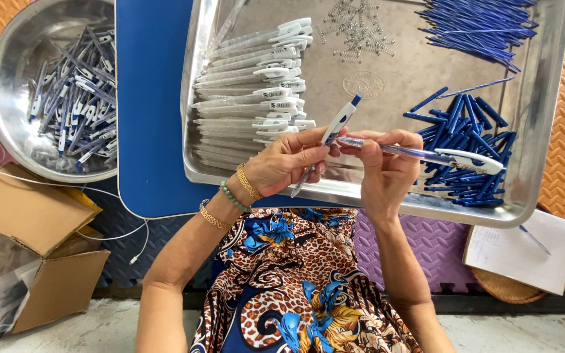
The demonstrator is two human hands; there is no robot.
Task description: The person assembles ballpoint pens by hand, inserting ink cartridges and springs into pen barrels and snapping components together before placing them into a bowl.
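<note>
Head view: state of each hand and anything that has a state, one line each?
left hand: shut on assembled pen
right hand: shut on clear pen barrel
steel tray: holding sorted parts
round steel bowl: part filled with pens
cardboard box: flaps open

I see two bare forearms with no sleeves reaching them. My left wrist [242, 189] wears three bracelets: a gold chain-link one nearest the hand, a string of pale green beads behind it, and a second gold bracelet farther up the arm. My right wrist [382, 216] wears nothing. Over my lap lies a garment printed in brown leopard spots with bright blue and yellow flowers [295, 287].
</note>
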